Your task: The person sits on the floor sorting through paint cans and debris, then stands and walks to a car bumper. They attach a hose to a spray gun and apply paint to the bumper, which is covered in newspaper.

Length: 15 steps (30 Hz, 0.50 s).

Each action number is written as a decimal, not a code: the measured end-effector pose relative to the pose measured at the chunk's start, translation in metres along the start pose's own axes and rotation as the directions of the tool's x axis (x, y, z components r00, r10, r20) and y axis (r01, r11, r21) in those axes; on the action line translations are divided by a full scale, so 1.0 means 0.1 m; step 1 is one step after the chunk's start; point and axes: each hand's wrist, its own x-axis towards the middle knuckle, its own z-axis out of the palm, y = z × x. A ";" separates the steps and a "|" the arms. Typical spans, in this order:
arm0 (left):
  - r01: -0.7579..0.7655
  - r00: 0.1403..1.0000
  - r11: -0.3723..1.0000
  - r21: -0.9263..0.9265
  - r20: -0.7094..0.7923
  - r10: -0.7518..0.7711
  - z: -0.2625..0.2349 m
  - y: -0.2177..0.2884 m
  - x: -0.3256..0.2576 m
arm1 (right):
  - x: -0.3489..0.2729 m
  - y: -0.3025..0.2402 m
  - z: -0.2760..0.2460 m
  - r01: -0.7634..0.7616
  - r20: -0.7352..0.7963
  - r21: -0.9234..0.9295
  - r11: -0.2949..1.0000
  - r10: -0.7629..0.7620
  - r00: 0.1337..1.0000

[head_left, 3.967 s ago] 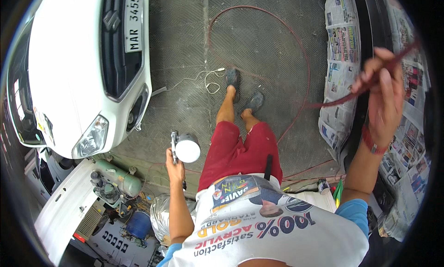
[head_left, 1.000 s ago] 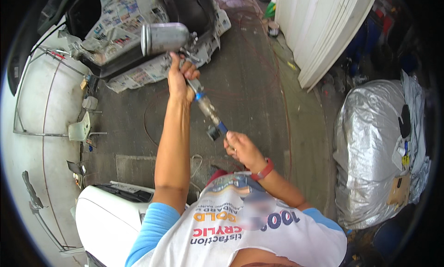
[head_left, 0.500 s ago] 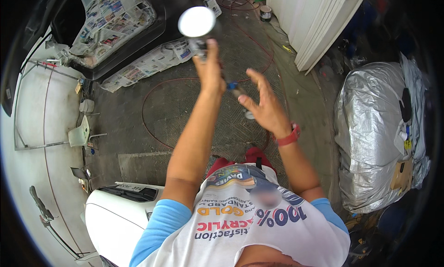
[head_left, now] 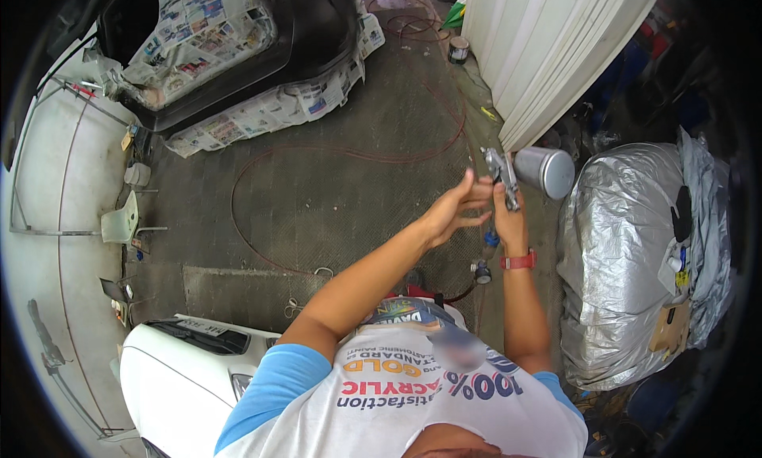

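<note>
In the head view, the spray gun (head_left: 502, 172) had just changed hands: half a second earlier your left hand bore it, and now your right hand (head_left: 510, 218) was wrapped around its grip. Your left hand (head_left: 454, 213) was just beside it with fingers spread and nothing held; whether a fingertip brushed the gun or your other hand, I couldn't tell. The gun had also swung across, from near the newspaper-masked black bodywork (head_left: 313, 29) to your right side, where its silver cup (head_left: 541, 171) lay tilted between the white ribbed panel (head_left: 548, 53) and the bulky silver cover (head_left: 611, 275). Below the grip hung the blue fitting (head_left: 491, 240) and a round gauge (head_left: 482, 273). For the work in hand, I judged that your right hand carried the load, leaving your left free.
</note>
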 end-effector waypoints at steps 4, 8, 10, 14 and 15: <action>0.301 0.952 0.848 0.437 -0.093 -0.291 -0.54 -0.63 0.10 | -0.13 0.03 0.05 0.054 0.080 0.125 0.991 -0.064 0.995; 0.446 0.864 0.844 0.299 0.104 -0.493 -0.46 -0.83 0.14 | -0.11 -0.10 0.17 0.112 0.135 0.170 0.979 -0.136 0.982; 0.466 0.860 0.865 0.184 0.137 -0.492 -0.47 -0.92 0.13 | -0.15 -0.23 0.23 0.055 0.170 0.160 0.986 -0.083 0.982; 0.495 0.816 0.824 0.277 0.178 -0.550 -0.53 -0.96 0.14 | -0.18 -0.23 0.28 0.029 0.224 0.155 0.988 -0.064 0.972; 0.519 0.794 0.801 0.299 0.180 -0.581 -0.53 -0.97 0.13 | -0.21 -0.26 0.30 0.017 0.235 0.153 0.988 -0.053 0.971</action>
